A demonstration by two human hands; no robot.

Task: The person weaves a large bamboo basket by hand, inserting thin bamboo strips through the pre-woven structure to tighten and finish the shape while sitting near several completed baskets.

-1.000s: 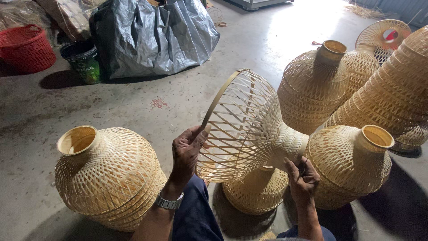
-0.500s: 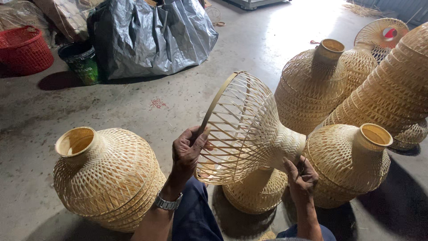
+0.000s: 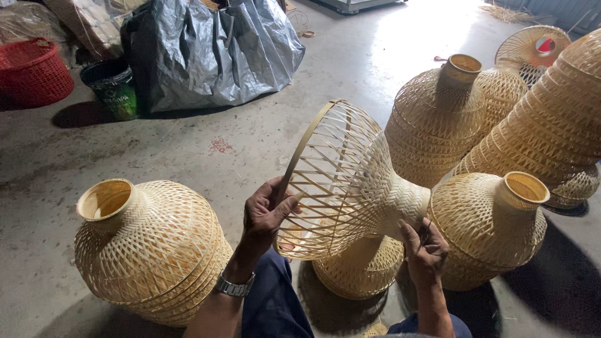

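Observation:
I hold a woven bamboo lampshade [image 3: 350, 181] tilted on its side above my lap, its wide open rim facing left. My left hand [image 3: 266, 213] grips the rim's lower edge, a metal watch on its wrist. My right hand [image 3: 424, 250] clasps the narrow woven neck from below. Another woven shade [image 3: 360, 269] sits on the floor just under the held one.
A finished bamboo shade [image 3: 150, 250] stands at my left, another [image 3: 494, 222] at my right, several more [image 3: 438, 119] behind it. A grey tarp bag [image 3: 213, 50], green bucket [image 3: 116, 87] and red basket [image 3: 31, 72] lie at the far left on the concrete floor.
The view shifted slightly; my hands keep the same hold on the shade, which has barely turned.

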